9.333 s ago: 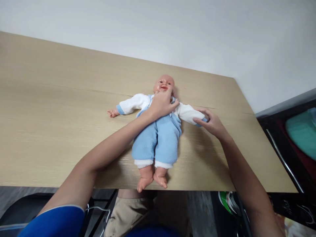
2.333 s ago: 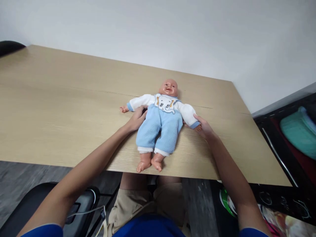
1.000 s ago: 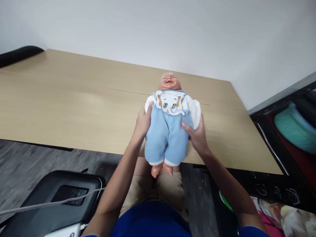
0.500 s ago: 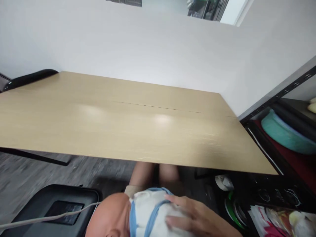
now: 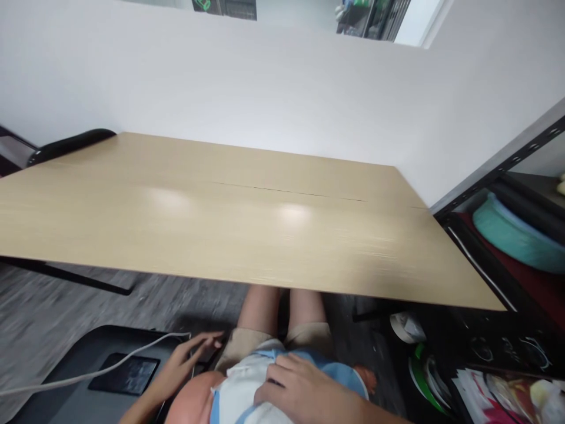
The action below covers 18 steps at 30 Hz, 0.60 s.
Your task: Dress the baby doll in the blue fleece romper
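A baby doll in a white and blue outfit lies across my lap, its bare head to the left and a foot to the right. My right hand rests on its torso with bent fingers, holding it there. Left of the doll, my left hand reaches forward with fingers stretched out and thumb apart. A white cable runs close by that hand; a dark shape under its fingers is unclear. Beside my left forearm, a dark phone-like device lies on a black chair seat.
A wooden-topped table stands in front of my knees, against a white wall. To the right is a shelf rack with a teal fabric item. Below it lie a green-rimmed spool and packets.
My left hand has come into view beside the doll's head. The right hand has shifted left across the doll's torso. More of the doll's lower body and its foot now show.
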Available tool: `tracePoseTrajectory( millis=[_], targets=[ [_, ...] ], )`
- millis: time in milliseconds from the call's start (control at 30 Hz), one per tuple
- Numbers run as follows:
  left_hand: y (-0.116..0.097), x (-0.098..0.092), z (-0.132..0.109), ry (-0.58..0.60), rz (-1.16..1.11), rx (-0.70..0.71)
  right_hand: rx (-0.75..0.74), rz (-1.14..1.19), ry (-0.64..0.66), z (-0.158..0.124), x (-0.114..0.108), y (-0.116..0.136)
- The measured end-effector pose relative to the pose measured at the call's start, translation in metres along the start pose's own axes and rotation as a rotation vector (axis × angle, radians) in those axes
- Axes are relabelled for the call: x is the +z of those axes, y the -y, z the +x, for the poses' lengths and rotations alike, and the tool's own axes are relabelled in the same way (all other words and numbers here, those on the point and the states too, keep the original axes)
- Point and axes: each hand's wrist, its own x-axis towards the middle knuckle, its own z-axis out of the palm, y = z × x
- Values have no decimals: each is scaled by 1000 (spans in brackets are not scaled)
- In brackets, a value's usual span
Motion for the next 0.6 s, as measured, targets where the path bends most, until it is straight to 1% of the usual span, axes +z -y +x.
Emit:
tracePoseTrajectory(
  millis=[33,67,100,133,167,233,267,300,367,433,500,567,600],
  targets=[
    [10,-7,-5,-7,-3,-11,-14,12,-3,1,0,-1],
    [14,-12,-12,6,13,1,-26,27,-7,1,0,-2],
    [14,-13,-20,47,28,33,-38,45,-17,1,1,-3],
    [8,-9,-29,117,39,85,-48,64,-33,-1,2,-4],
    [-1,0,-38,217,43,149,-51,78,-53,-2,5,-4],
    [-25,27,-52,425,48,296,-43,93,-97,-5,14,-5],
    [-37,42,-56,496,84,337,-39,99,-109,-6,20,-6],
    [-46,56,-57,541,108,360,-38,105,-112,-7,28,-7],
    [-56,77,-51,571,131,331,-21,100,-98,-12,47,-8],
    [-53,85,-39,581,106,292,-16,65,-96,-21,69,-9],
    [-43,83,-28,597,60,278,-57,22,-161,-37,90,-9],
    [-36,78,-22,614,32,281,-106,7,-284,-59,109,-9],
    [-34,75,-22,614,21,282,-88,4,-348,-71,116,-9]
  ],
)
